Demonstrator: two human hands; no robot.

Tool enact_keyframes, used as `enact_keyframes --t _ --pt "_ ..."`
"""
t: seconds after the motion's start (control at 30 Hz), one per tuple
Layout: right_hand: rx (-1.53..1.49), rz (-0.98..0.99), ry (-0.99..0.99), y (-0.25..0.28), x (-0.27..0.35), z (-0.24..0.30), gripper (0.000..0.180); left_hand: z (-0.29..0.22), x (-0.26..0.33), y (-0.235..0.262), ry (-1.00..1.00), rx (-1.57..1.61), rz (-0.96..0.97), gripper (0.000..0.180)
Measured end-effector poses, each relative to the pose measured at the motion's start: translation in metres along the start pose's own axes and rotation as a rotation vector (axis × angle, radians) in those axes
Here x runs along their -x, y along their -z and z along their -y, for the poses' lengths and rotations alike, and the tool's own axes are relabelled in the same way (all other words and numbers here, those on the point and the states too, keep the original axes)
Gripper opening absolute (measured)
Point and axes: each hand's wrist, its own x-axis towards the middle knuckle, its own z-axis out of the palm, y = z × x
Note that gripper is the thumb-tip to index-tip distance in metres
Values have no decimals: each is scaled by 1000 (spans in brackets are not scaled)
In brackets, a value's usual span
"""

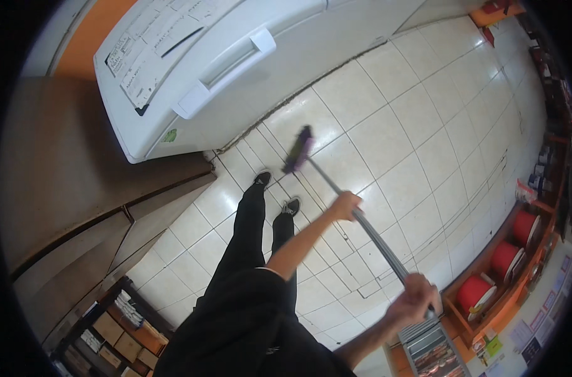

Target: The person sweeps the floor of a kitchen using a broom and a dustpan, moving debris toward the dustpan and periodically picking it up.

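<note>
sweeping looks under way: just right of the freezer (248, 103), the blurred head (300, 151) of the broom (368, 230) is at the floor (418, 119), contact unclear. farther right, the left hand (346, 206) has its grip clamped on the handle (383, 250), the right hand (415, 298) likewise, near its end. no pile can be made out, so what is done or left cannot be told.

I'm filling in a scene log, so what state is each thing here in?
Left hand: closed around the broom handle, partway down
Right hand: closed around it, near the top
Broom handle: held slantwise
Broom head: blurred; floor contact unclear
White appliance: looks shut
Red spools: lined up
Shoes: worn
</note>
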Motion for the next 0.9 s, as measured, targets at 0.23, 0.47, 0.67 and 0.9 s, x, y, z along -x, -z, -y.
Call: enact_keyframes --t 0.23,0.47,0.67,0.9 --pt "100 -108 223 49 -5 48 30 -93 -85 -21 -206 22 367 27" --pt "-109 -285 56 -19 15 44 29 -58 -87 96 -79 -187 583 28" --pt "-82 -231 78 -177 1 3 29 36 -92 154 -10 -37 182 28" --pt "182 -138 227 -210 -23 10 31 26 -146 66 -116 326 85 29"
